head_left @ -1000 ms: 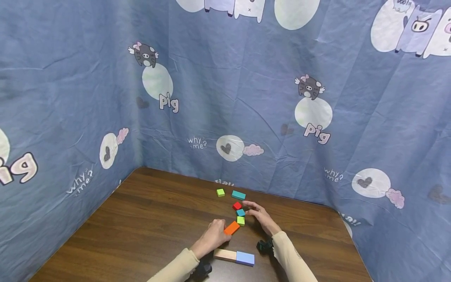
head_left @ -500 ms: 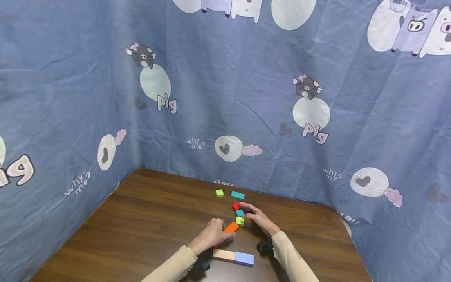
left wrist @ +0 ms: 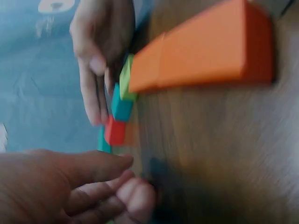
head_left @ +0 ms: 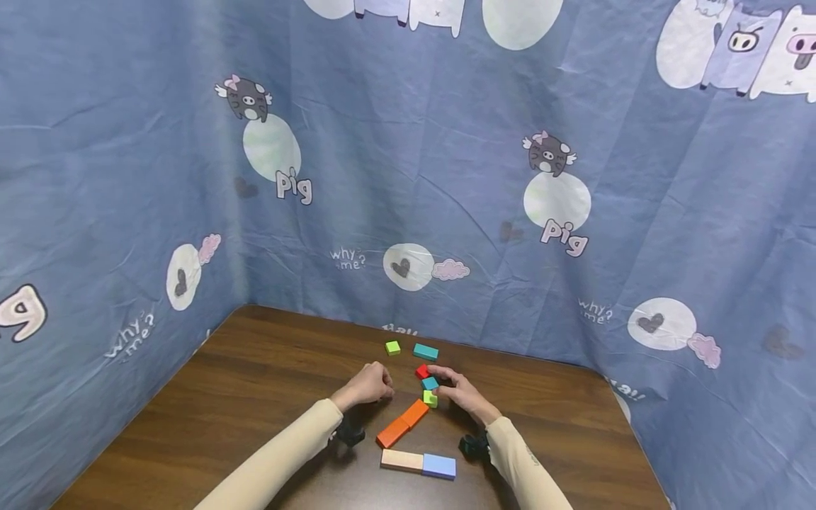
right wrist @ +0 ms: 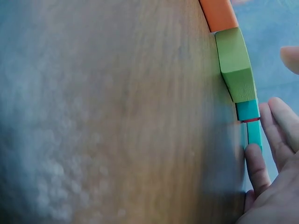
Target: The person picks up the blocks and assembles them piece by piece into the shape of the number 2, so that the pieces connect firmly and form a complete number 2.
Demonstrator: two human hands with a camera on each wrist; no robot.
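Two orange blocks (head_left: 402, 423) lie end to end on the table, slanting up to a lime cube (head_left: 430, 399). From there a teal cube (head_left: 429, 383) and a red cube (head_left: 422, 371) continue the bent line. My right hand (head_left: 467, 397) rests beside these cubes, fingers extended and thumb apart; its fingertips are at the red cube, though contact is unclear. My left hand (head_left: 366, 384) is left of the line, clear of the orange blocks. In the left wrist view its fingers (left wrist: 138, 198) look loosely curled, and nothing shows between them.
Farther back lie a loose lime cube (head_left: 392, 348) and a long teal block (head_left: 426, 351). Nearer me, a natural wood block (head_left: 402, 460) and a blue block (head_left: 439, 466) lie end to end. A printed blue curtain (head_left: 382, 177) stands behind the wooden table (head_left: 268, 375).
My left hand has let go of the orange blocks and moved away, up and to the left. Both orange blocks now show fully. The right hand stays by the cubes.
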